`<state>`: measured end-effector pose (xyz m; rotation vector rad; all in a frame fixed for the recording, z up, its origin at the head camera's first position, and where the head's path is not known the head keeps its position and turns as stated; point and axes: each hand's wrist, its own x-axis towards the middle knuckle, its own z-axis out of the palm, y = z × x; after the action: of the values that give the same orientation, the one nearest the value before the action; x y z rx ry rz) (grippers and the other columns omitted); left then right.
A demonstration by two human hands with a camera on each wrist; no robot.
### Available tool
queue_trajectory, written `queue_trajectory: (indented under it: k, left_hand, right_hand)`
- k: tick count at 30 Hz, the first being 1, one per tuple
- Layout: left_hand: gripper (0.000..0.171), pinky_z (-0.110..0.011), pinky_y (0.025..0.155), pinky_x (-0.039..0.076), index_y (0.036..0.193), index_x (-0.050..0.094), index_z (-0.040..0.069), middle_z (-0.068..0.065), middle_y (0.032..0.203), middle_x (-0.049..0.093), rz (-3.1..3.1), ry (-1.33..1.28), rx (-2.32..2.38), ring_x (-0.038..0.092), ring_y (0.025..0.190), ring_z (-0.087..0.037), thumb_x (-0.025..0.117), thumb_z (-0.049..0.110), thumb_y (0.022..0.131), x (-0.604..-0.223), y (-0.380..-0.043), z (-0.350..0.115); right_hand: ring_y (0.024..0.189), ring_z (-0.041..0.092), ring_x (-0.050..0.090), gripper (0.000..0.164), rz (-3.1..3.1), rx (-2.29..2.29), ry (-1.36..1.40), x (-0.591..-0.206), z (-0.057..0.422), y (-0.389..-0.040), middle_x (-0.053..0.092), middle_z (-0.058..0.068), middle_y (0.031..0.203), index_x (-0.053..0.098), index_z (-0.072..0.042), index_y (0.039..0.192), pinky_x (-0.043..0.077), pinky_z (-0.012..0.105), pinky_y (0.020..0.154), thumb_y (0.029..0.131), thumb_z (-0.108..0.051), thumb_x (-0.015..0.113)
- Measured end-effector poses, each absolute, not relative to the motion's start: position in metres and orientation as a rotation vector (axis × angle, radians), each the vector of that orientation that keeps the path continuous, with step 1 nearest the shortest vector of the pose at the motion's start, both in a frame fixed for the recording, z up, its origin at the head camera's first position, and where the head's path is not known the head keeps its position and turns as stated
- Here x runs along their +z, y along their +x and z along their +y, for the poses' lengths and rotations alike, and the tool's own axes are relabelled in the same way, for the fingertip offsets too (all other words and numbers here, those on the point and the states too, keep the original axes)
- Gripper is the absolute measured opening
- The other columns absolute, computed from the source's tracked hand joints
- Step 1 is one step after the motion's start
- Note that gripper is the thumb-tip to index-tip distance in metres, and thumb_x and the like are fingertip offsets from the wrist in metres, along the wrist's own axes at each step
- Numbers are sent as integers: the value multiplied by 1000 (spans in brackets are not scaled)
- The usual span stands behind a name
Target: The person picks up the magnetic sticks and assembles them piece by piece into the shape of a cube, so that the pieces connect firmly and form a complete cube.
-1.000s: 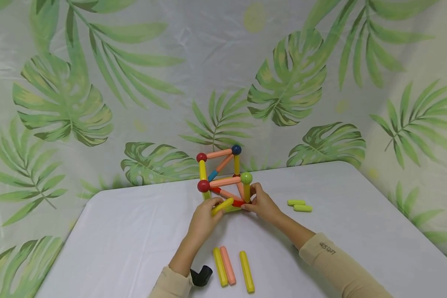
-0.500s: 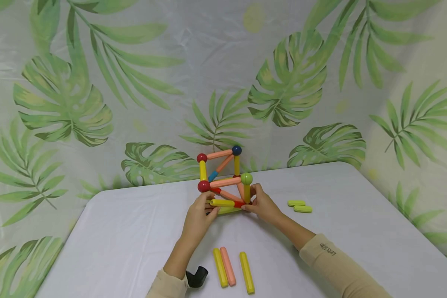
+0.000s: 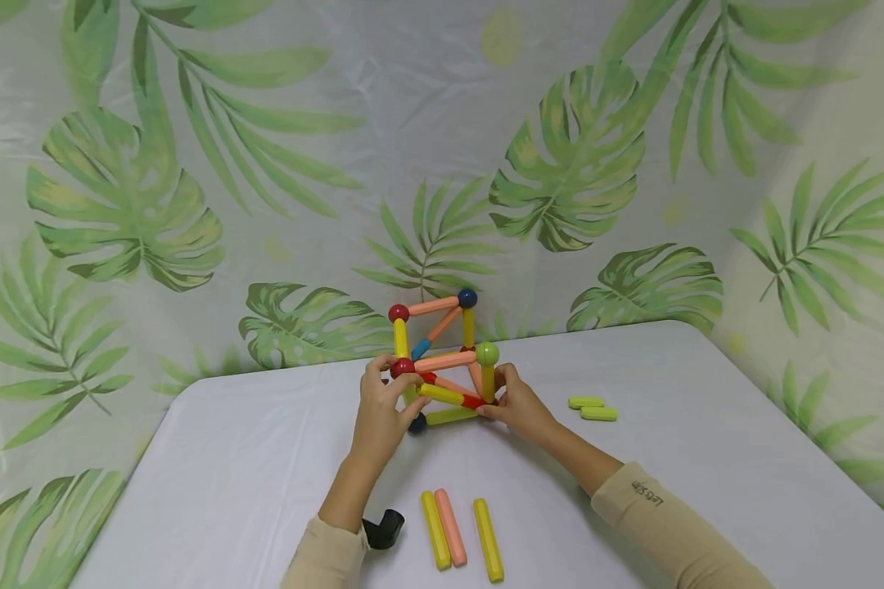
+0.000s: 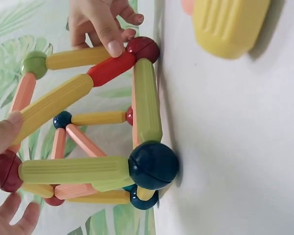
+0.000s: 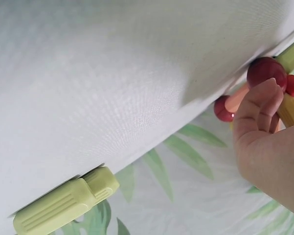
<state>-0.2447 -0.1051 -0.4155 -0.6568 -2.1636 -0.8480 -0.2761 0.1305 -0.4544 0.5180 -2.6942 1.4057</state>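
A cube-like frame of magnetic building sticks and balls stands on the table. My left hand [image 3: 379, 409] is at its front left, thumb and fingers around the free end of a yellow stick [image 4: 54, 105] beside a red ball [image 4: 7, 170]. That stick slants down to a short red stick [image 4: 111, 69], which meets the lower right red ball [image 4: 143, 50]. My right hand [image 3: 521, 402] grips this corner, its thumb on the red stick by the ball and its fingers partly hidden behind. A dark blue ball [image 3: 417, 424] forms the lower left corner.
Two yellow sticks, one of them this yellow stick [image 3: 489, 540], and a pink stick [image 3: 451, 526] lie on the table [image 3: 265, 491] in front. Two short green sticks [image 3: 598, 414] lie to the right. A leaf-patterned cloth [image 3: 427, 123] hangs behind the table.
The yellow stick has swung from the left hand's grip into line with the red stick, and its left end has risen. The left hand moved left and up; the right hand stayed.
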Motion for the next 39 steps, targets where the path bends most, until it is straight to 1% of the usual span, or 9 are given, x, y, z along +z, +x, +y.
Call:
queue_trajectory:
  k: [6, 15, 21, 25, 28, 30, 34, 36, 39]
  left_hand:
    - [27, -34, 80, 47, 90, 63, 12, -15, 118, 38, -2228, -665, -886, 49, 95, -30, 78, 8, 68, -412, -251, -106]
    - [51, -26, 74, 49, 116, 51, 7, -13, 116, 37, -2282, -650, -914, 55, 89, -23, 75, 5, 71, -410, -253, -107]
    - [46, -29, 73, 50, 114, 52, 2, -14, 115, 38, -2278, -625, -944, 57, 91, -27, 72, -1, 72, -409, -255, -105]
    - [54, -30, 72, 50, 121, 44, 3, -16, 117, 36, -2269, -579, -1003, 56, 89, -25, 72, 0, 74, -414, -254, -105]
    - [60, -30, 69, 51, 125, 37, 4, -15, 114, 37, -2288, -468, -1161, 54, 86, -24, 71, 3, 75, -421, -251, -104]
    - [57, -31, 68, 51, 123, 37, 1, -14, 109, 42, -2304, -391, -1302, 54, 85, -25, 70, 3, 77, -425, -249, -104]
    - [34, -33, 69, 50, 110, 50, -1, -13, 96, 53, -2383, -303, -1379, 58, 82, -27, 66, 5, 80, -434, -249, -104]
    - [25, -33, 70, 50, 104, 54, 0, -13, 94, 55, -2401, -307, -1361, 59, 81, -27, 65, 4, 81, -436, -250, -105]
    - [22, -34, 70, 50, 102, 56, 0, -13, 94, 56, -2390, -331, -1356, 60, 81, -28, 64, 2, 81, -437, -252, -106]
  right_hand:
    - [53, 14, 45, 53, -2696, 1407, 520, -453, 130, -276, 48, 7, 97, 34, -5, 111, 40, 23, 45, 76, -14, 73]
    - [54, 14, 45, 52, -2691, 1419, 525, -451, 129, -274, 48, 8, 97, 34, -4, 110, 40, 23, 45, 76, -11, 72]
    - [54, 15, 45, 52, -2695, 1422, 506, -452, 129, -275, 48, 8, 97, 34, -5, 111, 40, 22, 46, 76, -11, 72]
    - [56, 15, 46, 52, -2718, 1428, 504, -451, 130, -275, 48, 7, 98, 34, -5, 113, 40, 23, 46, 78, -13, 71]
    - [59, 15, 47, 47, -2761, 1423, 516, -450, 134, -276, 50, 6, 97, 39, -4, 112, 42, 24, 49, 78, -11, 71]
    - [64, 16, 50, 39, -2795, 1410, 541, -450, 136, -278, 53, 6, 95, 45, -3, 109, 44, 25, 52, 78, -8, 70]
    - [76, 18, 58, 25, -2836, 1380, 622, -449, 140, -281, 58, 7, 94, 54, -2, 99, 48, 28, 61, 79, -5, 68]
    - [80, 20, 60, 23, -2838, 1377, 635, -449, 140, -280, 58, 7, 92, 55, -2, 98, 49, 29, 64, 79, -4, 68]
    - [81, 20, 60, 23, -2846, 1382, 607, -448, 140, -276, 58, 5, 88, 56, -3, 96, 49, 29, 66, 77, -4, 69]
